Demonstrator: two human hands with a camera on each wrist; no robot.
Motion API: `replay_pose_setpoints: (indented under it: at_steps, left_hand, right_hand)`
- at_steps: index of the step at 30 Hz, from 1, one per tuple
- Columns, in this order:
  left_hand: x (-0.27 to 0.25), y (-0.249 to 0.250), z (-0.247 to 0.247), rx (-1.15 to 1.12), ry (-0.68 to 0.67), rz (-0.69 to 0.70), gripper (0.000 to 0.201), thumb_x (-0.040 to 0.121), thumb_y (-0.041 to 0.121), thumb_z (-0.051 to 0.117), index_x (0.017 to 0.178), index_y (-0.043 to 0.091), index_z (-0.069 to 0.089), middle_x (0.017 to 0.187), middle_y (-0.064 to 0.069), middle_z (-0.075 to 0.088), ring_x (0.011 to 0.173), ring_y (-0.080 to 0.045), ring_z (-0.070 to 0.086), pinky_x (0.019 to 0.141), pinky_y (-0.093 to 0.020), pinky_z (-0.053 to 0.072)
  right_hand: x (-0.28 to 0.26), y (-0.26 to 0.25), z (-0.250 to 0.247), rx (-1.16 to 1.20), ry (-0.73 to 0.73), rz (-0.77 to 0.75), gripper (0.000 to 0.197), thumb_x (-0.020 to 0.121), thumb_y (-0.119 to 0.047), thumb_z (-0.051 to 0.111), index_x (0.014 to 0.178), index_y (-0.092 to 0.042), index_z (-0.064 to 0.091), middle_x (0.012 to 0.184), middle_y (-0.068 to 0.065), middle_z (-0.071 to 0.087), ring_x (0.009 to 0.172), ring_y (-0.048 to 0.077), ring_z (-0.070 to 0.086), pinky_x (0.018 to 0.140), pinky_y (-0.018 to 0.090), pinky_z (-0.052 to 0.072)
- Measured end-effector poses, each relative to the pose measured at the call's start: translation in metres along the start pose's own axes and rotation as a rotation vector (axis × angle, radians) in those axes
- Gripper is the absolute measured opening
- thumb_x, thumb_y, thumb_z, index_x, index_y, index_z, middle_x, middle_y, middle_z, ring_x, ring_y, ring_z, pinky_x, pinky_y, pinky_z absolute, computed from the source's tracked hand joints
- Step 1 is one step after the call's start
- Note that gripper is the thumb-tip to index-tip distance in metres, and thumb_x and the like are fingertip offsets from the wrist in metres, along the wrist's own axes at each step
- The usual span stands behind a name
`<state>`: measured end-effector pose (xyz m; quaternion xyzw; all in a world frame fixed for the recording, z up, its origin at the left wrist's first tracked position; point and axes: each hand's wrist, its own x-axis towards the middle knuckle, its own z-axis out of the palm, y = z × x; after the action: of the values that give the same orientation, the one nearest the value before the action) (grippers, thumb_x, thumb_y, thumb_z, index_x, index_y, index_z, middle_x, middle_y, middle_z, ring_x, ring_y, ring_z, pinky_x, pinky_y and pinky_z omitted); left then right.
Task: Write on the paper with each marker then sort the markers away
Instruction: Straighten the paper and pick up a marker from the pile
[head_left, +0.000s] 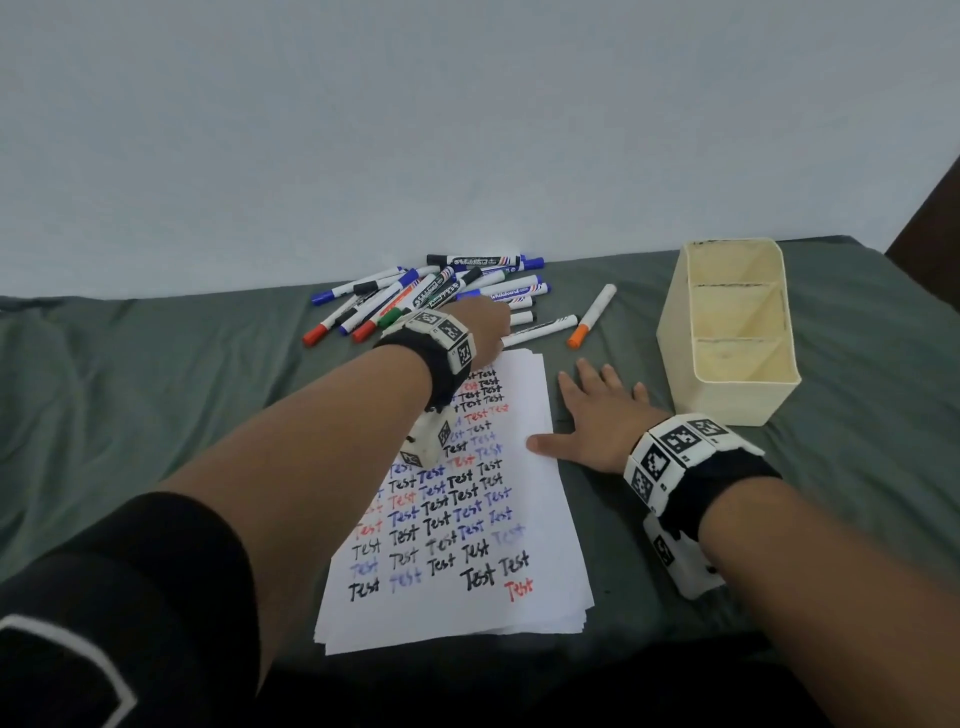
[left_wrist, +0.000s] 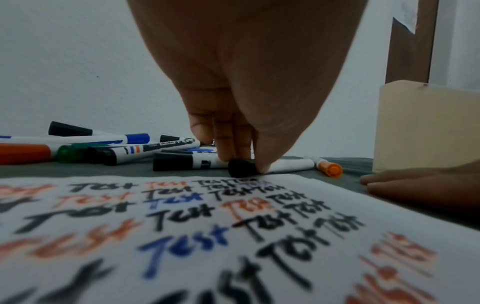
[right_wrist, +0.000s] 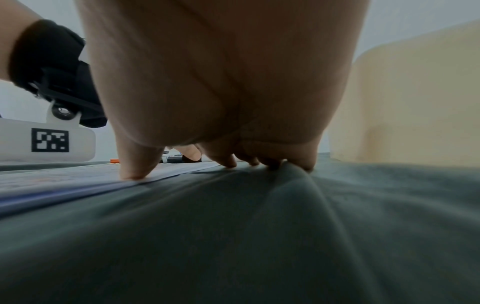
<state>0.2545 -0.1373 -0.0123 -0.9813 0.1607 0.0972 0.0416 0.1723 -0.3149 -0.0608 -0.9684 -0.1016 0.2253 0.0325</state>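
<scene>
A stack of white paper (head_left: 467, 519) covered in "Test" words in black, blue and red lies mid-table. Behind it is a pile of several markers (head_left: 431, 296). My left hand (head_left: 488, 327) reaches over the paper's far edge and pinches the black cap end of a white marker (left_wrist: 242, 167) that lies on the cloth, its body (head_left: 540, 328) pointing right. My right hand (head_left: 592, 415) lies flat with fingers spread beside the paper, thumb (right_wrist: 135, 166) pressing the paper's right edge (right_wrist: 78, 176).
A cream three-compartment organizer (head_left: 727, 332), nothing in it, stands right of my right hand. An orange-capped marker (head_left: 592, 314) lies apart between pile and organizer. Wrinkled grey-green cloth (head_left: 156, 389) covers the table; a white wall runs close behind the markers.
</scene>
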Motion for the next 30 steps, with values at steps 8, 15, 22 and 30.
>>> replay_pose_setpoints:
  at_steps: [8,15,22,30]
  left_hand:
    - [-0.020,-0.011,0.002,-0.102,0.064,0.004,0.029,0.097,0.015,0.051,0.125,0.014,0.059,0.115,-0.004,0.063,0.101,-0.020,0.061,0.091,-0.037,0.053]
    - [-0.060,-0.031,0.011,-0.235,0.160,0.170,0.053,0.095,0.022,0.058,0.145,0.025,0.041,0.096,0.012,0.062,0.086,-0.006,0.059,0.081,-0.029,0.052]
    - [-0.083,-0.017,0.018,-0.232,0.165,0.226,0.038,0.100,0.024,0.046,0.137,0.024,0.053,0.114,0.007,0.059,0.097,-0.014,0.061,0.086,-0.036,0.052]
    - [-0.081,-0.007,0.033,-0.211,0.070,0.148,0.025,0.107,0.041,0.036,0.096,0.022,0.050,0.076,0.002,0.057,0.070,-0.019,0.056,0.057,-0.032,0.037]
  right_hand:
    - [0.000,0.002,0.000,0.022,0.038,-0.011,0.108,0.085,-0.083,0.042,0.162,-0.019,0.001,0.170,0.003,-0.008,0.156,0.029,-0.006,0.122,0.060,0.008]
    - [-0.011,0.001,-0.010,0.216,0.588,-0.150,0.079,0.090,-0.059,0.062,0.151,-0.021,0.029,0.150,0.006,0.035,0.138,0.030,0.037,0.113,0.046,0.037]
    - [-0.016,-0.008,-0.019,0.168,0.395,-0.264,0.026,0.104,-0.032,0.051,0.121,-0.019,0.064,0.114,0.005,0.065,0.109,0.027,0.059,0.086,0.037,0.048]
    - [-0.019,-0.009,-0.021,0.196,0.357,-0.271,0.021,0.105,-0.029,0.050,0.118,-0.018,0.062,0.110,0.004,0.062,0.097,0.021,0.057,0.082,0.035,0.045]
